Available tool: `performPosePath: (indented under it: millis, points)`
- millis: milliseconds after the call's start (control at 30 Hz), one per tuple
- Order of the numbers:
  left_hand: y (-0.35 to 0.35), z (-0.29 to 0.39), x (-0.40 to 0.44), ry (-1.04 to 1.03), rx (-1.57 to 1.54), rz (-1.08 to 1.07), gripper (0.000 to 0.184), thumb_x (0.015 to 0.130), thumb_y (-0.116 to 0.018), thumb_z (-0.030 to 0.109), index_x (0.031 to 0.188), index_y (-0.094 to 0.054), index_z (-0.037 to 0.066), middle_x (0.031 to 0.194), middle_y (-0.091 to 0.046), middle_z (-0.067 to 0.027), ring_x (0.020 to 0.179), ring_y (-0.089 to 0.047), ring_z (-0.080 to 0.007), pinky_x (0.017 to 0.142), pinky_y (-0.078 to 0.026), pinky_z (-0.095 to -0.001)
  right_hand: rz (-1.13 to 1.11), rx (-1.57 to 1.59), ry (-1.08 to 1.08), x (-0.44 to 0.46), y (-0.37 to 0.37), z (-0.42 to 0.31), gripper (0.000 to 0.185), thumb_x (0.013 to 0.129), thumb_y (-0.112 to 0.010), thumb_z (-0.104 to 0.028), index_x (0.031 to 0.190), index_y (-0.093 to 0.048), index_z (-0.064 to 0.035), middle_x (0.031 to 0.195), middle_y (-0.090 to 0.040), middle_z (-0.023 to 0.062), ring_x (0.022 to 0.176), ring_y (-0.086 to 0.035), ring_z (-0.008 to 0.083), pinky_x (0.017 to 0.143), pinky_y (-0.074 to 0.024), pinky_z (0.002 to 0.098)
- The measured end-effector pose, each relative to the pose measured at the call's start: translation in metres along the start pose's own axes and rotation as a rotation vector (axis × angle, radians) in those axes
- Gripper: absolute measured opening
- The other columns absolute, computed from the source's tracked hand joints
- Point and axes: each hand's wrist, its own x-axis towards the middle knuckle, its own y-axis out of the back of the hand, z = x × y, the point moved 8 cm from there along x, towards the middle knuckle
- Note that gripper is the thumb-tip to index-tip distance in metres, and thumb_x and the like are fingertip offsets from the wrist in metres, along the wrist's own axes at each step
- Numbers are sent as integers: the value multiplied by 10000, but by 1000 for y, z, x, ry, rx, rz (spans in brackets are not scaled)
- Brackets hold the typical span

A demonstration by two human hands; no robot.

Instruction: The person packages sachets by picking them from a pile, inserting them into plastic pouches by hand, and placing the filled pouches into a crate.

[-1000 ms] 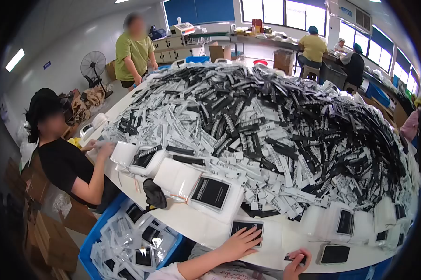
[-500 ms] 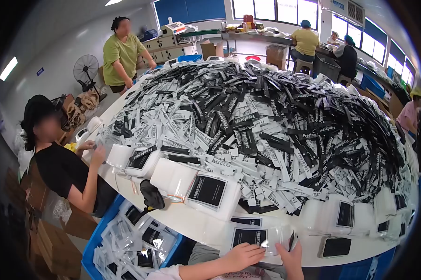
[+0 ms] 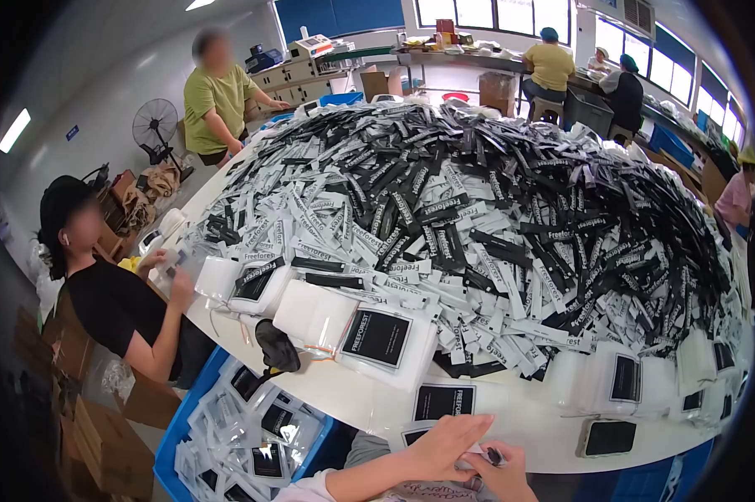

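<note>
My left hand [image 3: 449,447] is at the table's near edge, fingers stretched out flat and angled up to the right, its palm hiding what lies beneath. Just below it, my right hand [image 3: 501,477] is closed on a small white-and-black packet [image 3: 494,457], mostly covered by the fingers. Partly under my left wrist is a clear bag with a black label [image 3: 414,436]. Beyond it, flat on the table, lies a clear bag with a black FREEFOREST card [image 3: 446,401]. A large heap of black and white Freeforest stick packets [image 3: 444,217] covers the table beyond.
Stacked clear bags with a black card [image 3: 376,336] stand ahead; more stacks [image 3: 625,381] are at right, near a phone [image 3: 606,437]. A blue bin [image 3: 170,452] of filled bags is at lower left. One person [image 3: 135,309] sits left; another [image 3: 218,100] stands behind.
My left hand has risen off the clear bag and its fingers have straightened. My right hand has moved down and left, closer to the left hand. The seated co-worker's hands shifted slightly.
</note>
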Motion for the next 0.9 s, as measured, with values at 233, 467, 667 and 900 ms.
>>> performPosePath:
  millis: [233,467,667,900]
  points:
    - [21,3,-15,16,27,81,763,574,-727,197,1227,-390,-10,1149,-490,-145,984,-500,-282,829,-397,-363,-241,123,261,4,-2,-46,328,670,-732,-200,895,-592,-7,747,-607,58,677,-573,117,603,-455,258]
    - [12,-13,-18,163,33,14,684,657,-666,126,1256,-355,12,1194,-431,-202,1064,-433,-369,891,-357,-409,-121,-174,90,20,6,-3,420,737,-644,-412,938,-559,-53,747,-585,148,634,-563,238,581,-439,315]
    - [14,-8,-12,239,274,52,859,567,-709,195,1285,-279,1,1228,-357,-225,1069,-387,-379,918,-309,-443,134,1126,567,14,67,-42,386,893,-415,-383,713,-450,-43,659,-493,57,649,-502,162,639,-403,285]
    - [10,-14,-18,40,247,180,1058,561,-752,360,1337,-131,-3,1297,-248,-264,1164,-252,-430,950,-230,-520,-214,347,414,5,5,-70,387,881,-453,-321,1164,-471,-58,1143,-475,81,1129,-371,219,874,-382,288]
